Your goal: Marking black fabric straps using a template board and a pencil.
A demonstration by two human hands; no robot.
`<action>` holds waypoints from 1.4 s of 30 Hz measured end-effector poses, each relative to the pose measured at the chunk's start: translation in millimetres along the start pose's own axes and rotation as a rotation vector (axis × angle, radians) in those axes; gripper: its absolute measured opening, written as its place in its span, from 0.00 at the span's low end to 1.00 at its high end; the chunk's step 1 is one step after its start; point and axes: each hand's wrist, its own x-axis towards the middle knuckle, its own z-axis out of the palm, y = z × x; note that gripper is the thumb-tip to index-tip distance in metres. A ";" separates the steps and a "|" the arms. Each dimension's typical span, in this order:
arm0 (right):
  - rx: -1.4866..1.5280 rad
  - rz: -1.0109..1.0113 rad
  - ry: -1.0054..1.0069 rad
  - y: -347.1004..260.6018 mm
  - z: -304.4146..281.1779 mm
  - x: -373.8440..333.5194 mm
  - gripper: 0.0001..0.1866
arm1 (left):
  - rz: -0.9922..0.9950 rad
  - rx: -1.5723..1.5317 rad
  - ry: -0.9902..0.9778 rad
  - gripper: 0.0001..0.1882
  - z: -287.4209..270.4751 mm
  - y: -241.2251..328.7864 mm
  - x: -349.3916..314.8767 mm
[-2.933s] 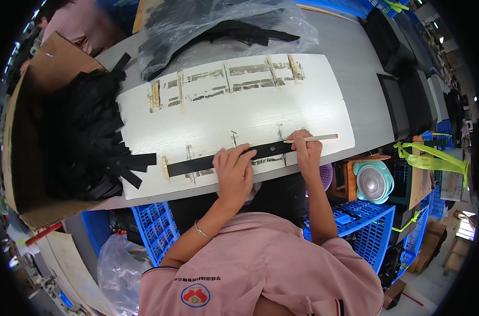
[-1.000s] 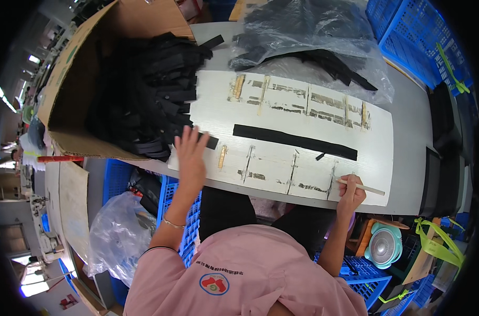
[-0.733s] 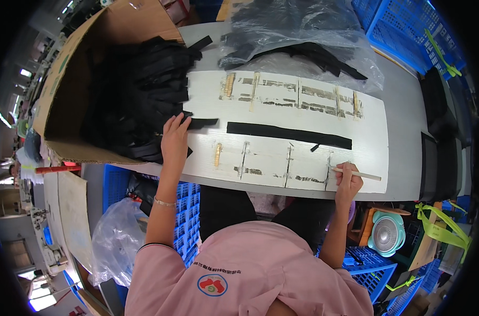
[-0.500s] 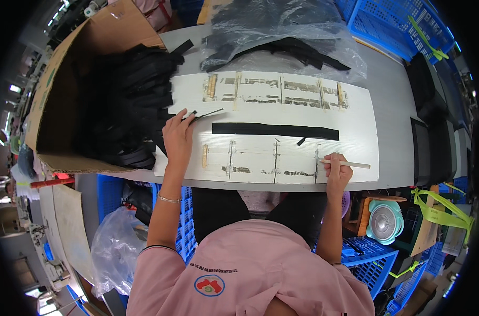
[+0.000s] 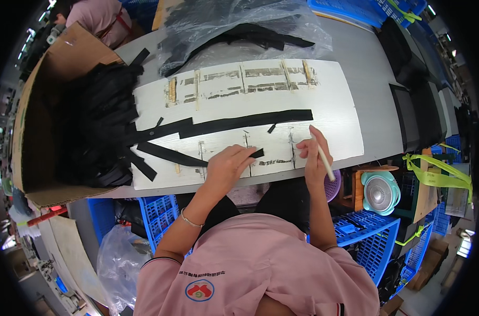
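Observation:
My left hand (image 5: 226, 168) is closed on a black fabric strip (image 5: 171, 154) near the front edge of the white board (image 5: 337, 100). The strip slants back to the left, and its short end pokes out past my fingertips. A slim white pen-like stick (image 5: 325, 162) is held in my right hand (image 5: 312, 158), which hovers at the board's front right. Behind both hands lies another long black strip (image 5: 255, 121), with a tiny black scrap (image 5: 271, 128) just in front of it. Ruled lines and worn tape patches mark the board.
A cardboard box (image 5: 31, 137) on the left spills a heap of black strips (image 5: 97, 124) onto the board. Clear plastic (image 5: 197, 37) covers dark material at the back. Black boxes (image 5: 405, 116) line the right edge. Below right are a teal fan (image 5: 381, 192) and blue crates (image 5: 379, 253).
My left hand came from the heap toward the front middle, pulling a strip along. My right hand lifted off the ruled line, and its stick swung to point downward. The view shifted.

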 end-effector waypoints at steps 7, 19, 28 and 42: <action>-0.564 -0.584 -0.153 3.5 7.4 -37.9 0.22 | 0.068 -0.098 -0.153 0.17 42.5 25.0 32.1; -0.901 -0.510 -0.243 33.3 -48.0 -22.4 0.29 | -0.019 0.280 0.061 0.19 11.3 -0.7 -31.5; -0.907 -0.462 -0.207 28.3 -41.0 -25.0 0.24 | -0.321 0.439 0.102 0.33 -37.9 -23.1 -91.6; -1.002 -0.437 -0.176 6.3 -28.3 -21.3 0.24 | -0.295 0.276 0.129 0.35 -49.9 -33.7 -109.3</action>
